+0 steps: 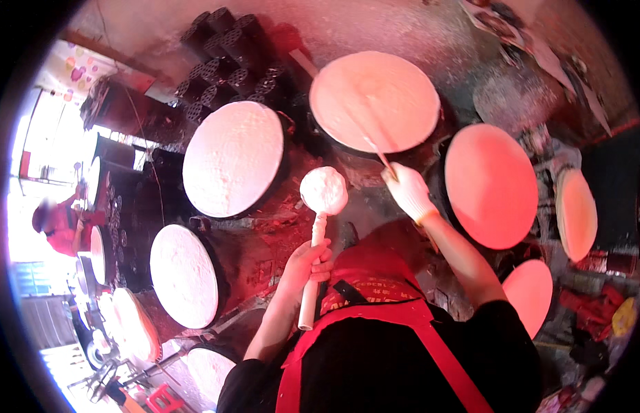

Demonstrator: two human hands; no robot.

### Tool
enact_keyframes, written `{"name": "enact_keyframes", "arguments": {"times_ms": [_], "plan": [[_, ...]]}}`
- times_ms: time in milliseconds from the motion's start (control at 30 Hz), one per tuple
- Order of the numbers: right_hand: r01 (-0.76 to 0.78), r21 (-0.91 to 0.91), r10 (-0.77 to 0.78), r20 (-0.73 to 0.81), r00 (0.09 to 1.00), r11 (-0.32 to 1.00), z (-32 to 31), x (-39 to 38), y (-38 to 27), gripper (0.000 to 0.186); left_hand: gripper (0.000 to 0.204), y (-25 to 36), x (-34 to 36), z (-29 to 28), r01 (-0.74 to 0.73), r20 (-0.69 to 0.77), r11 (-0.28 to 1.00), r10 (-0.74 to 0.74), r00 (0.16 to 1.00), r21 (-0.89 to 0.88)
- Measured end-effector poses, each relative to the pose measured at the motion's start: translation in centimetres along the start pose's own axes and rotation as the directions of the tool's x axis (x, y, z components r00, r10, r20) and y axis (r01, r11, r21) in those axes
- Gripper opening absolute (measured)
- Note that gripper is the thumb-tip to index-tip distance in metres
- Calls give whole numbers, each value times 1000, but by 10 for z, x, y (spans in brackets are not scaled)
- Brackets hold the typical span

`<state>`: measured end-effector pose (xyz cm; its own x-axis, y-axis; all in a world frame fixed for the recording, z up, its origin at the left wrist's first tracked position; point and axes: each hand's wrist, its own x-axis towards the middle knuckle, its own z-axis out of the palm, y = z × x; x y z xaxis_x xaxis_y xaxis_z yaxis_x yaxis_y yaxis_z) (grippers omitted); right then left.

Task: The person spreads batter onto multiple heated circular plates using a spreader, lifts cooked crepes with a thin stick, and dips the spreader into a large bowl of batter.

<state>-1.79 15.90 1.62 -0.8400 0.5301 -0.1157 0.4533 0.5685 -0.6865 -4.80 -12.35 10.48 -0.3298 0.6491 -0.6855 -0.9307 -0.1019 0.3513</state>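
My left hand is closed round the pale handle of a ladle-like tool, held in front of my apron. Its round head is thickly covered in white batter, so I cannot make out its exact shape. My right hand, in a white glove, grips a thin wooden stick. The stick's far end reaches over the near rim of a large round griddle, whose top is coated with pale batter. A blurred streak crosses that coating above the stick.
More round coated griddles stand around me: one front left, one at left, one at right. Black perforated coal briquettes are stacked at the far left. Another person in red works at the far left.
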Motion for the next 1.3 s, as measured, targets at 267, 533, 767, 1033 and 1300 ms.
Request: {"name": "enact_keyframes", "arguments": {"times_ms": [267,533,767,1033,1300], "plan": [[204,-525,-177,102,979,826,69,123,-66,53,15,67,0,-28,-139,-99,990,136,986,-16],[172,-378,-211,-63,976,910,1,167,-60,23,20,101,15,-19,-159,-112,985,151,982,-64],[164,481,111,-494,863,861,-227,177,-6,15,14,138,49,19,-47,26,999,47,999,-14],[408,730,440,-667,602,548,-537,-84,193,9,24,141,103,93,249,382,925,-128,915,-288],[528,770,765,-566,307,358,-535,-210,397,15,36,128,98,125,-121,141,948,168,976,-296]]}}
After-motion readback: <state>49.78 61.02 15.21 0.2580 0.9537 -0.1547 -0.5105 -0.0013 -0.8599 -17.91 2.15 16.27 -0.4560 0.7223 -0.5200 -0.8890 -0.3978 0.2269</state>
